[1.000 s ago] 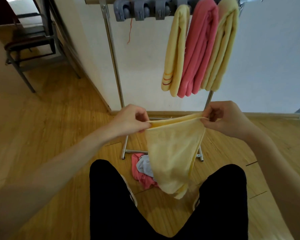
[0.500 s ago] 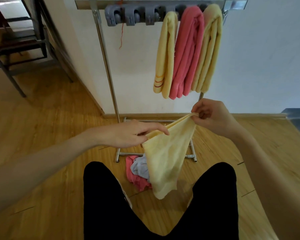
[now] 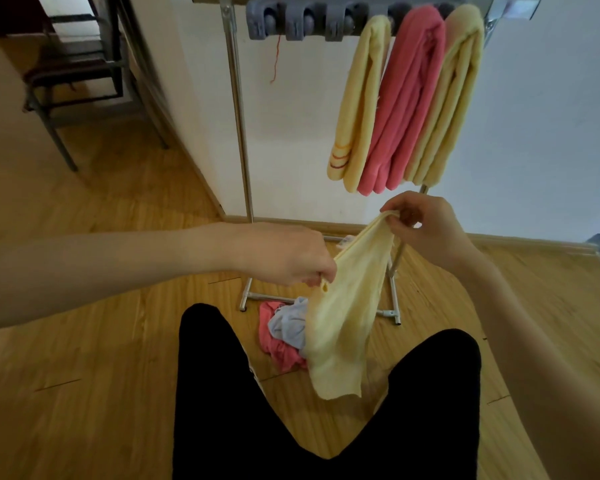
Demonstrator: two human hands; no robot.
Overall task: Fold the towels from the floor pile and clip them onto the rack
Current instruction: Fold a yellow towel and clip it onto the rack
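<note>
**Yellow towel held mid-fold below the rack**

The left hand (image 3: 291,259) was kept low, knuckles up and forearm nearly level, its fingers curled round the lower side edge of the yellow towel (image 3: 343,317), probably so that edge could be brought across for a fold. The towel was stretched at a slant between both hands, its free end hanging in front of the floor pile (image 3: 284,332) by the rack's foot. The right hand (image 3: 426,230) was held higher, wrist bent, the top corner pinched between thumb and fingers. On the rack (image 3: 236,98), three clips (image 3: 302,22) at the rail's left end appeared free; three folded towels (image 3: 409,98) were hung at its right end.
</note>
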